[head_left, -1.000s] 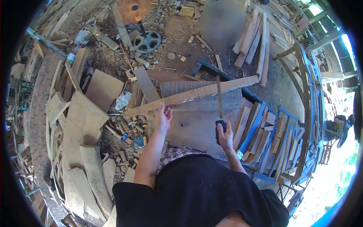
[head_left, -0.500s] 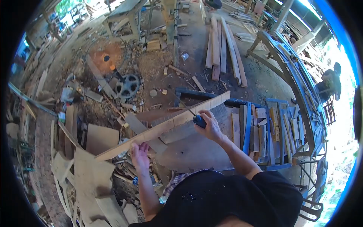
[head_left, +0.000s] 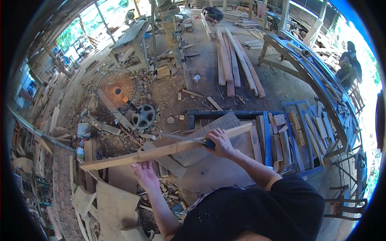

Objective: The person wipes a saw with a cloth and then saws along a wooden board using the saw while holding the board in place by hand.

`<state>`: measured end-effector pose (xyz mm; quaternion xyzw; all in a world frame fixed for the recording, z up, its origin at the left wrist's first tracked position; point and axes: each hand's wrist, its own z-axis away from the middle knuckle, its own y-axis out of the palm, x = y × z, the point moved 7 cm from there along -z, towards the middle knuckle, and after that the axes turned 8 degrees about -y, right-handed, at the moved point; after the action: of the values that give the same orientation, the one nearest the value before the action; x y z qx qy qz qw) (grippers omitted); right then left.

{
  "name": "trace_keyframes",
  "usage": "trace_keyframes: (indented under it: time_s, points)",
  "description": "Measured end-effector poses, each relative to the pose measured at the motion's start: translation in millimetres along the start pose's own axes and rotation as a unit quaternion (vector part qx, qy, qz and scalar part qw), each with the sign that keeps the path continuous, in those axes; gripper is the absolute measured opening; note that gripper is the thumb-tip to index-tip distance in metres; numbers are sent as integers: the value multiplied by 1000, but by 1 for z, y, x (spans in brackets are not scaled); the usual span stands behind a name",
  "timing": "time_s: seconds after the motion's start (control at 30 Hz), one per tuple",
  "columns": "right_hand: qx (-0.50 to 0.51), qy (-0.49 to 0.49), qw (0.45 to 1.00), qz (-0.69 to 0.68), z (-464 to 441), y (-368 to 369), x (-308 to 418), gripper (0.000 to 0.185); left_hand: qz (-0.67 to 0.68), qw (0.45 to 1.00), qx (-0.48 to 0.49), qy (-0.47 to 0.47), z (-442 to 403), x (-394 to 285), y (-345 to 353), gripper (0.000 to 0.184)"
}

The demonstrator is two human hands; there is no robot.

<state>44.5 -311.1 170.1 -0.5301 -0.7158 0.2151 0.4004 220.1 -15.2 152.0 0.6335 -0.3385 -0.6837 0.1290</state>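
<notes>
A long, pale wooden plank (head_left: 169, 149) slants across in front of me, its right end higher. My left hand (head_left: 145, 176) is at its lower edge, palm turned up, the fingertips partly hidden by the wood. My right hand (head_left: 220, 143) is closed around the dark handle (head_left: 209, 143) of a tool with a long, thin metal blade (head_left: 179, 137). That blade points left along the plank's upper edge; I cannot make out any teeth on it. Behind the plank lies a grey slatted panel (head_left: 213, 130).
A blue-framed rack (head_left: 264, 138) with several wood pieces stands to the right. Long boards (head_left: 243, 60) lie on the floor ahead. A spoked wheel (head_left: 143, 116) and an orange disc (head_left: 116, 90) are at left. Brown sheets (head_left: 114, 205) lie lower left. A person (head_left: 349, 66) is at far right.
The plank has tilted flatter, its left end shifting left. The tool's blade has swung down to lie nearly along the plank. My right hand is lower, and the view has tipped upward.
</notes>
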Motion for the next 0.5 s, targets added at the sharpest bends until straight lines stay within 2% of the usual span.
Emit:
trace_keyframes:
  time_s: [0.03,0.1,0.13,0.2,0.23,0.3,0.43,0.5]
  points:
    - [-5,-1,1000,1,1,0,8,42,-1,1000,5,3,3,8,7,54]
    - [-3,45,999,-15,6,5,20,39,17,992,-85,-88,17,40,17,70]
    - [-19,41,999,-28,7,5,31,37,15,993,-81,-86,18,50,25,70]
    - [-21,51,998,-40,18,17,44,36,4,977,-118,-178,17,81,30,80]
    - [-20,59,997,-52,23,23,49,35,3,977,-115,-177,11,87,38,80]
    - [-15,69,996,-54,27,19,63,35,-29,964,-224,-138,1,87,41,81]
    - [-22,61,989,-132,25,15,63,34,-75,962,-250,-86,-26,66,55,75]
    - [-79,115,938,-317,24,6,54,28,-10,961,-255,-108,-38,50,68,71]
